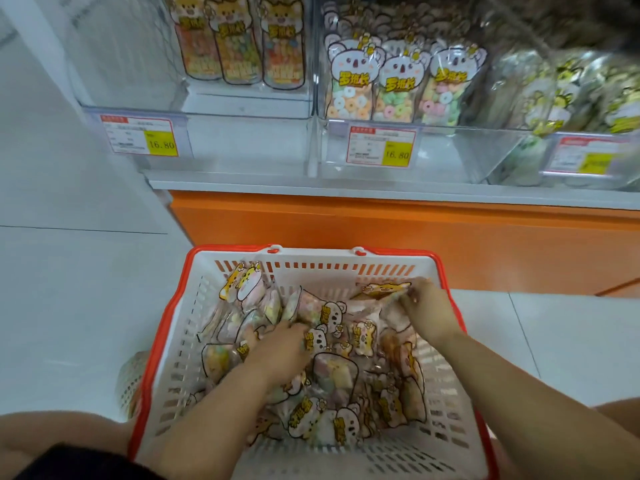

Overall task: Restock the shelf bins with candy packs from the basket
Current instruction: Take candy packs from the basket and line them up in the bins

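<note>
A white tiled floor [69,306] is filling the 9 o'clock side of the view. An orange-fronted shelf with a white ledge [381,230] is running across from the centre toward 3 o'clock. On that ledge, at 12 o'clock, a row of clear plastic shelf bins is standing. The left clear bin [242,140] is holding orange tiger-faced candy packs [239,46] upright at its back. The middle clear bin [450,150] is holding white koala-faced packs of pastel ring candy [398,84] upright, and the blurred bin at 2 o'clock is holding yellow bee-printed packs [571,91].

At 6 o'clock a white slotted plastic basket with a red rim [166,327] is sitting on the floor just in front of the shelf. A loose heap of clear candy packs with cartoon animal tops [332,379] is lying inside it.

Both of the person's bare forearms are reaching into the basket from 6 o'clock. The left hand [277,351] is lying palm down on the heap near the basket's middle, its fingers buried among the packs, so whether it is grasping one cannot be told. The right hand [429,313], toward the basket's 2 o'clock corner, is pinching the edge of an orange fox-topped pack [384,289], though this spot is blurred.

A red-and-white price label with a yellow patch [138,135] is hanging on the left bin's front, and a matching label [381,147] on the middle bin's.
</note>
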Tool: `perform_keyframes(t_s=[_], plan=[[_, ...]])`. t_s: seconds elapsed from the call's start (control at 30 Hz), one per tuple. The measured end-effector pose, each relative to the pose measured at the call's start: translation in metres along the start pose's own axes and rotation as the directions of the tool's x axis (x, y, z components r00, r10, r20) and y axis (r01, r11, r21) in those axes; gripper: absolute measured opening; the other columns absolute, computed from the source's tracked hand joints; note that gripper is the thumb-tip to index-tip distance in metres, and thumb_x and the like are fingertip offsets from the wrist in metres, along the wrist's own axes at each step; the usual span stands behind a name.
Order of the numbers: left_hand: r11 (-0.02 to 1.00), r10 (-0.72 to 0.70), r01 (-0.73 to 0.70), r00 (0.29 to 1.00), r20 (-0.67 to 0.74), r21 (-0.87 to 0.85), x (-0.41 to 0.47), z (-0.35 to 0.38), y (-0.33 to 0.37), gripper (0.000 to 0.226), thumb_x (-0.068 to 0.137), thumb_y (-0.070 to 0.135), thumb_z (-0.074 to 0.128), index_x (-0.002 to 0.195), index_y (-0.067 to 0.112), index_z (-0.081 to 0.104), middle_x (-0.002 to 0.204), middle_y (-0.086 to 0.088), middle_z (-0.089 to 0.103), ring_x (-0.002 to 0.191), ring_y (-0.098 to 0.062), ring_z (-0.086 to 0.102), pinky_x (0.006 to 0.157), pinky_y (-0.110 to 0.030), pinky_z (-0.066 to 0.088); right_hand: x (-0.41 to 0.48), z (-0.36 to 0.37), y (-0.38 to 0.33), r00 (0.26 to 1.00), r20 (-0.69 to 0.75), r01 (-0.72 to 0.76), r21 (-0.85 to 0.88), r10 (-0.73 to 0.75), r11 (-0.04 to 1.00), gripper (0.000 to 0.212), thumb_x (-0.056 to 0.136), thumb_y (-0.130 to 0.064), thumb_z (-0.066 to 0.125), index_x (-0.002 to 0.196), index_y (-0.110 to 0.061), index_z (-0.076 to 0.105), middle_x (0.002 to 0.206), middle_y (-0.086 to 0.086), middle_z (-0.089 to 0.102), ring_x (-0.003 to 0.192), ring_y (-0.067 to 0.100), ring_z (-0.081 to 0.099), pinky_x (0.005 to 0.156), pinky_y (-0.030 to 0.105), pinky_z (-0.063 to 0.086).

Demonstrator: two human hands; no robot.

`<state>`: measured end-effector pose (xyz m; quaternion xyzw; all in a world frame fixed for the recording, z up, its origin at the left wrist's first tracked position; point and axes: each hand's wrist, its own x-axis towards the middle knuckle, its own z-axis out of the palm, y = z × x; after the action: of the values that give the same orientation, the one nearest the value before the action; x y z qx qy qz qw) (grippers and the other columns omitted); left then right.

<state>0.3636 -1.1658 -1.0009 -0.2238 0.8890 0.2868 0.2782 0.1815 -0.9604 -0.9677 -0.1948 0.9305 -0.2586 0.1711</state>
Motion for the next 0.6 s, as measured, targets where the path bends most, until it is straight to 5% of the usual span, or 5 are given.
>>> perform_keyframes(t_s=[0.1,0.2,0.37,0.47,0.6], plan=[[0.878,-0.035,0.061,0.997,0.064,-0.474,-0.025,-0.036,0.027,0.046,0.103,0.05,0.046,0.123,0.014,0.066,0.124,-0.004,0.068,0.11,-0.02,0.065,0.103,-0.039,0.047,-0.017,-0.025,-0.021,0.987,-0.073,0.148,0.067,-0.143,0.987,0.032,0.089,0.006,0.057,0.101,-0.018,0.074,0.103,0.002,0.067,0.093,0.019,0.064,0.076,0.019,0.048],[0.499,0.039,0.233,0.956,0.29,-0.835,-0.061,-0.073,0.049,0.068,0.098,0.067,0.035,0.112,0.01,0.069,0.114,-0.009,0.074,0.11,-0.03,0.069,0.097,-0.044,0.05,-0.043,-0.053,-0.057,0.893,-0.228,0.414,0.083,-0.387,0.906,0.054,0.082,0.019,0.053,0.1,-0.027,0.075,0.112,-0.007,0.064,0.106,0.008,0.058,0.091,0.003,0.039],[0.136,0.252,0.152,0.95,0.183,-0.979,-0.113,-0.105,0.08,0.082,0.083,0.08,0.047,0.105,0.006,0.074,0.097,-0.013,0.067,0.096,-0.033,0.065,0.096,-0.048,0.045,-0.076,-0.091,-0.104,0.676,-0.349,0.689,-0.013,-0.649,0.725,0.038,0.077,0.016,0.064,0.101,-0.012,0.074,0.128,-0.009,0.056,0.12,0.01,0.053,0.099,0.027,0.045],[-0.016,0.258,0.064,0.964,0.057,-0.998,-0.14,-0.115,0.098,0.075,0.079,0.068,0.071,0.135,0.017,0.064,0.136,-0.015,0.062,0.118,-0.029,0.055,0.111,-0.051,0.035,-0.089,-0.109,-0.124,0.534,-0.353,0.78,-0.146,-0.768,0.609,0.037,0.074,0.008,0.059,0.103,-0.011,0.073,0.132,-0.006,0.056,0.123,0.011,0.051,0.101,0.02,0.041],[-0.123,0.231,-0.016,0.972,-0.044,-0.992,-0.165,-0.131,0.105,0.035,0.088,0.038,0.066,0.113,0.016,0.078,0.124,-0.016,0.07,0.116,-0.033,0.066,0.109,-0.05,0.043,-0.1,-0.123,-0.143,0.512,-0.372,0.808,-0.098,-0.774,0.581,0.041,0.07,0.011,0.059,0.1,-0.012,0.075,0.129,-0.003,0.059,0.119,0.005,0.053,0.097,0.01,0.04]])
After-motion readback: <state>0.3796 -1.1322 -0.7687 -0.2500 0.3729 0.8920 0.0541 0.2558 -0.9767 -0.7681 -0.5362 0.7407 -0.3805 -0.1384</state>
